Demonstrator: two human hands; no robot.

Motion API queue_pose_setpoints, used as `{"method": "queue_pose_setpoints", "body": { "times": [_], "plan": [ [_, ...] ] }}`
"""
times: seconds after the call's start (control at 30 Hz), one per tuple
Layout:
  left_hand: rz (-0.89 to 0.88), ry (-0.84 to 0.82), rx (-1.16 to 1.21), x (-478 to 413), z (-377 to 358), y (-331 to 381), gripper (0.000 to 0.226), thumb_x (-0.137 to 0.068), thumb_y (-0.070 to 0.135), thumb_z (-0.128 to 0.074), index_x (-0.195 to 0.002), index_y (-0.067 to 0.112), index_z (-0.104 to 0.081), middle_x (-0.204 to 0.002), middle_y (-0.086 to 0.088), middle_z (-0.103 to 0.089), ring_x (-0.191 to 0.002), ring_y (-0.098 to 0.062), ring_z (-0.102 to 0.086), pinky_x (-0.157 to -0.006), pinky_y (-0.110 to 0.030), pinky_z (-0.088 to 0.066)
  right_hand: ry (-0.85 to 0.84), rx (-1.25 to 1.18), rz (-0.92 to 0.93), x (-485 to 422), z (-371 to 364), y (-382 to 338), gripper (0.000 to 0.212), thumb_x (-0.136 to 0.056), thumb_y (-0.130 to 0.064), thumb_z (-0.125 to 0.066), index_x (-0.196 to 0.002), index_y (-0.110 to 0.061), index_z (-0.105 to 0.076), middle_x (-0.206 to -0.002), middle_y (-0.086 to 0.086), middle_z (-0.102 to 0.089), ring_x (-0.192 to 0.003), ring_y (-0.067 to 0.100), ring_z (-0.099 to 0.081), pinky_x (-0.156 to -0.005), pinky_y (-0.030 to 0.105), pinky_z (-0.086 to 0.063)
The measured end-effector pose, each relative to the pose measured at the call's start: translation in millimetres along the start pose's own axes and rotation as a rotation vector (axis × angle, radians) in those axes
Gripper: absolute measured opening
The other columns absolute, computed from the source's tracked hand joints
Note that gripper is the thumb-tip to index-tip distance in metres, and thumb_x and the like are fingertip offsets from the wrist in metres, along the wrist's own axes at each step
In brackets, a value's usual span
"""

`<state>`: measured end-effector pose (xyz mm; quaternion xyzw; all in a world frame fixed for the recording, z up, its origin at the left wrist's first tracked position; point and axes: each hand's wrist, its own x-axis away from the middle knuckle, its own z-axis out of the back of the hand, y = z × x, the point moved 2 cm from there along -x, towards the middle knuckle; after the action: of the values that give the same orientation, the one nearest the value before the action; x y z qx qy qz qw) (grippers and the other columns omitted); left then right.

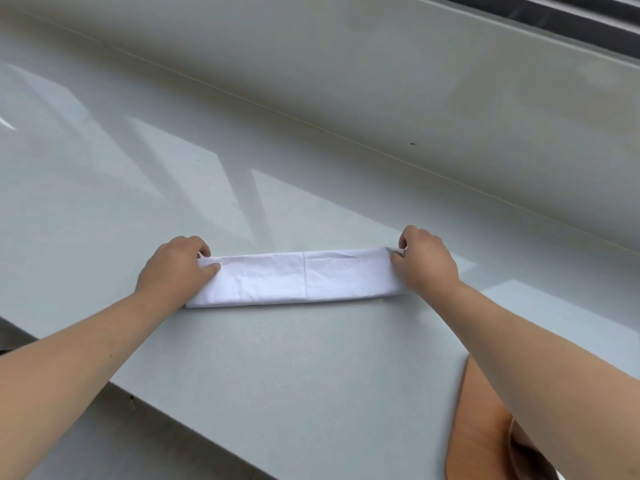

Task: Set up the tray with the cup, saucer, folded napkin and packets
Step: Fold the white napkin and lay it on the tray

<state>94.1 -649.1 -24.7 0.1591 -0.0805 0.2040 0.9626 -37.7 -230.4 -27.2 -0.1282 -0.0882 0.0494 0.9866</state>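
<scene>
Nearest, below and behind the right hand's hold, a brown tray (pixel 478 427) with a rounded corner lies at the near edge of the pale counter (pixel 277 375), partly hidden under the right forearm. Further out, a white napkin (pixel 301 277) lies flat on the counter, folded into a long narrow strip with a crease across its middle, and stretches straight from one hold to the other. The left hand (pixel 176 268) pinches the strip's left end, thumb on top of the cloth and fingers curled over its far edge. The right hand (pixel 426 265) pinches the far corner of the right end between thumb and curled fingers. Beyond both holds the bare glossy counter runs back to a pale wall (pixel 381 81), with a dark window frame (pixel 571 15) above the right hand.
</scene>
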Motion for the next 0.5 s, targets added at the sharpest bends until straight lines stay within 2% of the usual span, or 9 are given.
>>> {"method": "queue_pose_setpoints", "body": {
  "times": [0.07, 0.17, 0.23, 0.33, 0.4, 0.5],
  "plan": [
    [-0.171, 0.085, -0.132, 5, 1, 5, 0.026, -0.083, 0.027, -0.078, -0.103, 0.018, -0.065, -0.102, -0.006, -0.061, -0.097, -0.033, -0.057, -0.073, -0.044, -0.051, 0.049, 0.047, 0.064, 6, 1, -3, 0.014, -0.086, -0.013, -0.058, -0.099, -0.012, -0.056, -0.093, 0.006, -0.056, -0.088, 0.032, -0.049, -0.065, 0.037, -0.04],
    [-0.434, 0.059, -0.189, 19, -2, 14, 0.018, -0.083, 0.019, -0.077, -0.098, 0.015, -0.07, -0.098, -0.005, -0.063, -0.091, -0.033, -0.06, -0.07, -0.044, -0.052, 0.015, 0.098, 0.205, 19, -2, -7, 0.014, -0.086, -0.011, -0.058, -0.1, -0.012, -0.057, -0.096, 0.006, -0.058, -0.089, 0.031, -0.05, -0.067, 0.039, -0.044],
    [-0.483, -0.07, -0.168, 30, -7, 17, 0.018, -0.087, 0.037, -0.072, -0.099, 0.023, -0.068, -0.102, 0.004, -0.061, -0.097, -0.024, -0.059, -0.073, -0.038, -0.051, -0.055, 0.114, 0.316, 30, -6, -9, 0.014, -0.089, -0.015, -0.057, -0.102, -0.016, -0.06, -0.098, 0.004, -0.058, -0.092, 0.028, -0.05, -0.069, 0.037, -0.044],
    [-0.533, -0.144, -0.219, 41, -12, 12, 0.039, -0.082, 0.057, -0.071, -0.108, 0.029, -0.065, -0.112, 0.009, -0.057, -0.106, -0.018, -0.054, -0.079, -0.033, -0.049, -0.105, 0.149, 0.468, 49, -9, -9, 0.014, -0.092, -0.024, -0.058, -0.103, -0.019, -0.064, -0.099, 0.001, -0.058, -0.094, 0.027, -0.053, -0.075, 0.036, -0.047],
    [-0.556, -0.131, -0.253, 44, -11, 10, 0.042, -0.081, 0.055, -0.073, -0.111, 0.026, -0.066, -0.114, 0.007, -0.058, -0.109, -0.02, -0.056, -0.079, -0.034, -0.05, -0.132, 0.192, 0.519, 58, -8, -6, 0.021, -0.09, -0.032, -0.06, -0.107, -0.021, -0.065, -0.102, 0.0, -0.059, -0.094, 0.026, -0.053, -0.078, 0.036, -0.047],
    [-0.577, -0.074, -0.248, 44, -9, 10, 0.025, -0.085, 0.037, -0.075, -0.103, 0.021, -0.071, -0.106, 0.004, -0.063, -0.101, -0.024, -0.062, -0.07, -0.035, -0.052, -0.162, 0.245, 0.568, 65, -5, -2, 0.03, -0.086, -0.034, -0.062, -0.112, -0.02, -0.065, -0.107, 0.001, -0.06, -0.097, 0.027, -0.055, -0.081, 0.038, -0.049]
  ]
}}
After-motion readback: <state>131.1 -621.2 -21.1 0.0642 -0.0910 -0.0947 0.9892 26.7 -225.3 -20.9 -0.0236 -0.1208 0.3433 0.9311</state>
